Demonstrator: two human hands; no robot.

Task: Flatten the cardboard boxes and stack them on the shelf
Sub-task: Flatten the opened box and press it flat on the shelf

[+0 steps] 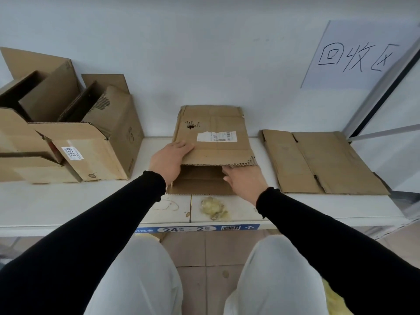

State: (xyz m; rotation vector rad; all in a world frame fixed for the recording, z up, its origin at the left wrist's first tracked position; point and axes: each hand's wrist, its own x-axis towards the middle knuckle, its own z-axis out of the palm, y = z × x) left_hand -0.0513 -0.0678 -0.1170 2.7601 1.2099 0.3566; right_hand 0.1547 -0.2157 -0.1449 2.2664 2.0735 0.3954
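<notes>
A brown cardboard box (pixel 213 133) with a white shipping label lies almost flat in the middle of the white shelf (pixel 68 201), its near end still gaping. My left hand (pixel 169 159) presses flat on its top panel at the near left corner. My right hand (pixel 246 180) sits at the near right of the box, fingers at the edge of the opening and thumb side touching the lower flap. A flattened box (pixel 322 160) lies on the shelf to the right. Several unflattened open boxes (pixel 91 137) stand at the left.
The shelf backs onto a white wall with a handwritten paper sign (pixel 356 55) at upper right. A metal shelf upright (pixel 381 96) slants down the right side. A yellowish stain (pixel 213 209) marks the shelf's front, above a blue label strip (pixel 197 228). Tiled floor lies below.
</notes>
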